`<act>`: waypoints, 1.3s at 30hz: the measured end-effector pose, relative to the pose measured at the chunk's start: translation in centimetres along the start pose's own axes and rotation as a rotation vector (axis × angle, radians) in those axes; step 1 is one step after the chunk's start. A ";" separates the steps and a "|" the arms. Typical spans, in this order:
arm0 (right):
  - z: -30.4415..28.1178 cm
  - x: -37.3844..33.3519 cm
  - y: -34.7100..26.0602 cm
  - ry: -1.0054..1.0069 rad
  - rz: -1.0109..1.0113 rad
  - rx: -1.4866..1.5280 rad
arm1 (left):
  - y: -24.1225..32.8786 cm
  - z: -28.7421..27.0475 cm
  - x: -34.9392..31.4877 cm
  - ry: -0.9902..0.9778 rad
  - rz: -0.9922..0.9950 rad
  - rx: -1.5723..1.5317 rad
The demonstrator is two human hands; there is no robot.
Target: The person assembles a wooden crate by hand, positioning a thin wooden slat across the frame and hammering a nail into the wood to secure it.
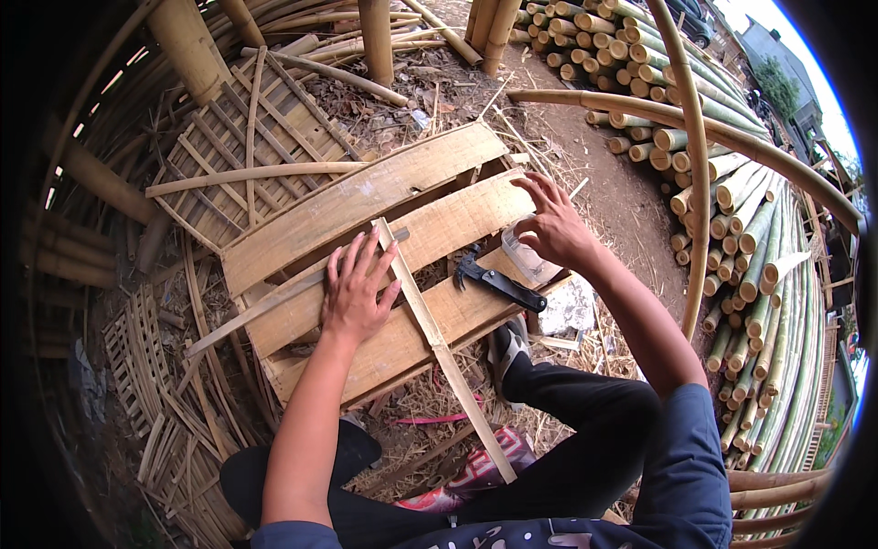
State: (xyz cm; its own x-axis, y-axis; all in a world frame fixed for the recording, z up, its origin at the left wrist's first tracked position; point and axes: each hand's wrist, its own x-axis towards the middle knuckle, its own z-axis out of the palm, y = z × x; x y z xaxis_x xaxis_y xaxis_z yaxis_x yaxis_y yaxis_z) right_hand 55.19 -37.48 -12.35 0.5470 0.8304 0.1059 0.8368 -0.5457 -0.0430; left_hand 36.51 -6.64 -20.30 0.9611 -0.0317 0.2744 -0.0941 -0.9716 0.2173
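My left hand point(357, 291) lies flat with fingers spread, pressing on the crossing of two split bamboo strips on a slatted wooden bench. The longer strip point(430, 329) runs from the fingertips down toward my lap. A second strip point(247, 322) passes under the hand to the left. My right hand point(556, 224) hovers at the bench's right end, fingers bent and apart, above a clear plastic container point(526, 256). What the container holds is hard to make out. Between my hands, a claw hammer point(498, 282) with a black handle rests on the boards.
The bench point(366, 197) has wide gaps between its planks. Behind it on the left leans a bamboo lattice panel point(261, 137). Stacked bamboo poles point(677, 137) fill the right side, with a curved pole point(700, 183) in front. Bamboo scraps point(183, 412) lie at lower left.
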 end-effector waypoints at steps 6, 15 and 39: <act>0.7 0.4 -0.2 -0.028 -0.010 -0.016 | 0.0 -0.2 -0.1 -0.005 0.002 -0.005; 1.6 0.1 0.3 -0.043 -0.040 -0.034 | 0.1 -0.3 -0.1 -0.001 0.000 -0.007; 0.1 -1.3 -1.2 -0.055 0.048 -0.021 | -0.5 0.6 -0.7 -0.005 -0.024 -0.021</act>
State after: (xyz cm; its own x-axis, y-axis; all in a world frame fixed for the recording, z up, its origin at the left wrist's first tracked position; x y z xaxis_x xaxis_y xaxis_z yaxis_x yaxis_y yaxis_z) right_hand 53.50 -37.92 -12.53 0.5872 0.8079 0.0499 0.8094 -0.5867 -0.0255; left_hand 36.07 -6.22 -21.14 0.9645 -0.0101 0.2640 -0.0767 -0.9670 0.2431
